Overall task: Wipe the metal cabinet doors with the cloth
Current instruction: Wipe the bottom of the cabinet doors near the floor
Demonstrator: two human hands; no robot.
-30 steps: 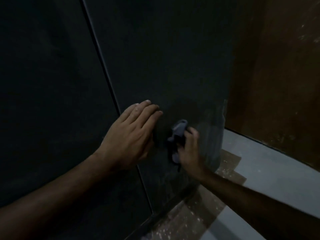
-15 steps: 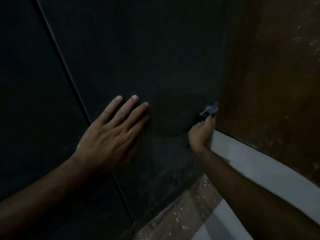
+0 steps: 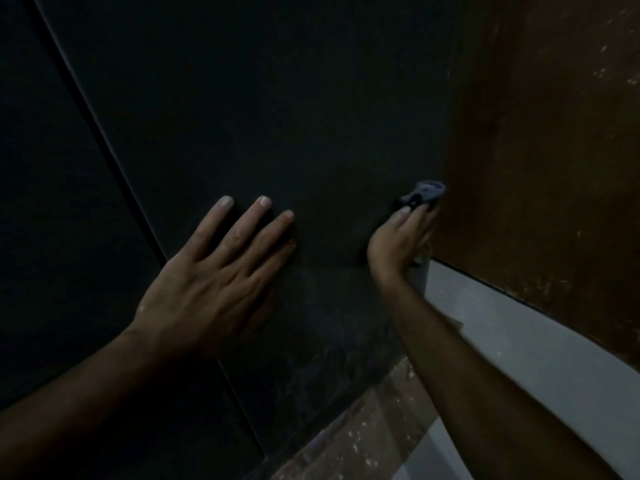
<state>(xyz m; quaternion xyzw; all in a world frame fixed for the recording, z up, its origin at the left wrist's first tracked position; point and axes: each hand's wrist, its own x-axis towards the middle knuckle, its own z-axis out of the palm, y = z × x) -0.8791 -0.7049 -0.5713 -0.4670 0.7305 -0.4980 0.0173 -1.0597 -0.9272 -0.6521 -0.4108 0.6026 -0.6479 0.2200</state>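
The dark metal cabinet fills most of the view, with its right door [image 3: 277,116] and left door [image 3: 41,202] split by a thin seam. My left hand [image 3: 214,271] lies flat on the right door with straight, spread fingers. My right hand [image 3: 401,240] presses a small grey-blue cloth [image 3: 424,194] against the right door's right edge. The cloth bunches out above my fingertips; most of it is hidden under my hand.
A brown wall [image 3: 536,168] stands right beside the cabinet's right edge. Below it runs a pale grey floor strip [image 3: 519,341], and a speckled brown floor patch [image 3: 374,427] lies at the cabinet's foot. The scene is dim.
My right hand slid the cloth from the lower middle of the right door rightward and up to its right edge. My left hand spread flatter on the door, and the view shifted.
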